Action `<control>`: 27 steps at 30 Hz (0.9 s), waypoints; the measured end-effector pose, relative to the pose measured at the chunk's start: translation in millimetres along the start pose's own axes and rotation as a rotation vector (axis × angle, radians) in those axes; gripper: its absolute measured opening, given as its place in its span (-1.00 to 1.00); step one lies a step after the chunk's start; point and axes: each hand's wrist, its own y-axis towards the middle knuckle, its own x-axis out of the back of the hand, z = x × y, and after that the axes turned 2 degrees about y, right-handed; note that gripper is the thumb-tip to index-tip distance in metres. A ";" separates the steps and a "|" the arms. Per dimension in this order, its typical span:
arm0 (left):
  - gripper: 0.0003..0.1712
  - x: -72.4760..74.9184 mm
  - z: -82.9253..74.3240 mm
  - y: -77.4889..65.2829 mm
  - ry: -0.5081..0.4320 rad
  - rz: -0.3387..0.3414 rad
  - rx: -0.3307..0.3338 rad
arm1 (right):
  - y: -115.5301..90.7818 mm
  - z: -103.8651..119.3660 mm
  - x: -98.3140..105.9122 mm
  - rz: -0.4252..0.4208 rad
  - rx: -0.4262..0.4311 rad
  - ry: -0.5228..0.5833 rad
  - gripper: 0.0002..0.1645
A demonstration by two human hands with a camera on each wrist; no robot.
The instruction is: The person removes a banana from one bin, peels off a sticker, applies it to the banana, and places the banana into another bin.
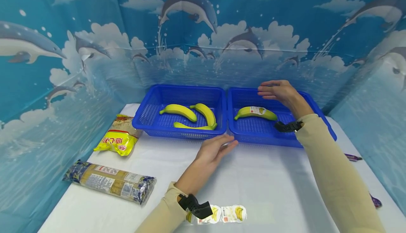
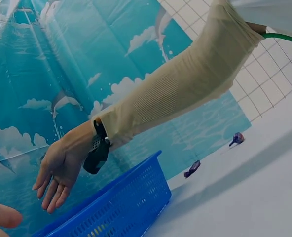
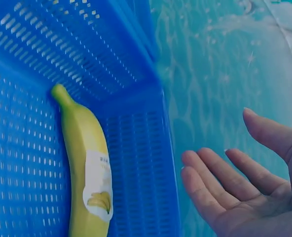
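Observation:
My right hand (image 1: 279,92) is held above the right blue basket (image 1: 253,138), fingers extended and palm bare in the right wrist view. Below it in that basket lies one banana (image 1: 244,112) bearing a white label (image 3: 97,185) with a banana picture. My left hand (image 1: 210,152) hovers just in front of the left blue basket (image 1: 177,132), near the gap between the two baskets, its fingers fairly straight and holding nothing. Inside the left basket lie three bananas (image 1: 179,111), on which no label shows. A strip of banana labels (image 1: 233,214) lies on the table by my left wrist.
Left of the baskets, a yellow snack bag (image 1: 118,138) and a long pack of noodles (image 1: 111,182) lie on the white table (image 1: 253,176). Purple-wrapped items (image 1: 352,157) lie along the right edge. A dolphin-print curtain (image 1: 196,67) stands close behind the baskets.

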 end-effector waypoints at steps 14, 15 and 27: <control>-0.49 1.2 -20.6 2.1 -0.270 -0.328 0.230 | -25.4 10.4 -29.2 0.119 0.151 -0.014 -0.26; -0.50 1.9 -22.7 0.6 -0.248 -0.330 0.217 | -27.0 11.4 -32.1 0.126 0.154 -0.015 -0.27; -0.76 26.1 -46.6 -15.8 0.209 -0.436 -0.215 | -36.7 14.4 -61.7 0.251 0.214 -0.034 -0.30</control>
